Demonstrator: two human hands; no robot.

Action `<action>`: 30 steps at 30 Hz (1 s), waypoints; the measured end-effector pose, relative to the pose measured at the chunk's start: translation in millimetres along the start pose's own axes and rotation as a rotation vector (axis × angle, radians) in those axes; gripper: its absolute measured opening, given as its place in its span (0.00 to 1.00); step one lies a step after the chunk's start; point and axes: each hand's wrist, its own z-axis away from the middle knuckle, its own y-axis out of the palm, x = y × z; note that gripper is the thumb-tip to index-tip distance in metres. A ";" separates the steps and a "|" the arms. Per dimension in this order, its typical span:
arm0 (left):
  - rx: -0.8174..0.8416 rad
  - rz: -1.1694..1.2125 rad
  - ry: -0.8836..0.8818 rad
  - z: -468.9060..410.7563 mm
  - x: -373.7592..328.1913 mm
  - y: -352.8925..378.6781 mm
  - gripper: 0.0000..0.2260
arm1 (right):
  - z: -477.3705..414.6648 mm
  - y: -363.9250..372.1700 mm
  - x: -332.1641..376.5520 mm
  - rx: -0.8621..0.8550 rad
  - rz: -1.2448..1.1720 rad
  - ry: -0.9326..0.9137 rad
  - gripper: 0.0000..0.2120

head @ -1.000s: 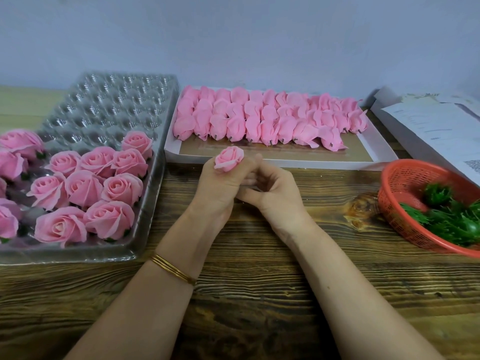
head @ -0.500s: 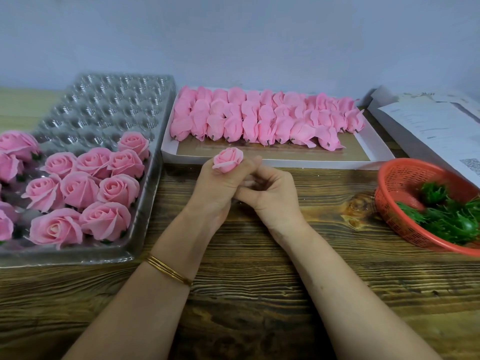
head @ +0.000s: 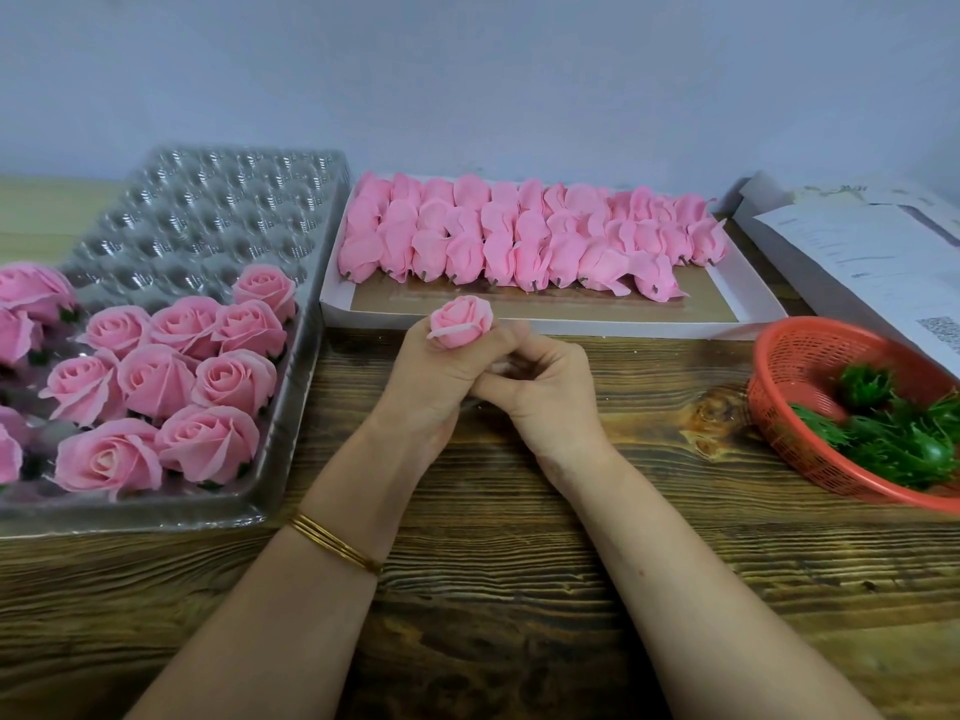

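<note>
The rose (head: 461,320) stands mid-table, clamped in the left hand's (head: 436,376) curled fingers. The right hand (head: 545,392) curls at its base; whether it grips I cannot tell. At 9 o'clock the tray (head: 208,210) is part filled with finished roses (head: 156,376). At 12 a box (head: 753,298) of buds (head: 519,241) waits, and at 3 a basket (head: 795,366) of greens (head: 893,433), so I judge much is left

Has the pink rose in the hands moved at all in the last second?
No. The pink rose, held in the left hand, sits against the front rim of the white tray, just as before.
</note>
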 end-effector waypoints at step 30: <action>-0.078 -1.259 0.138 -2.9 -38.7 7.1 0.22 | -5.6 -9.2 -9.5 -0.070 0.260 -0.041 0.09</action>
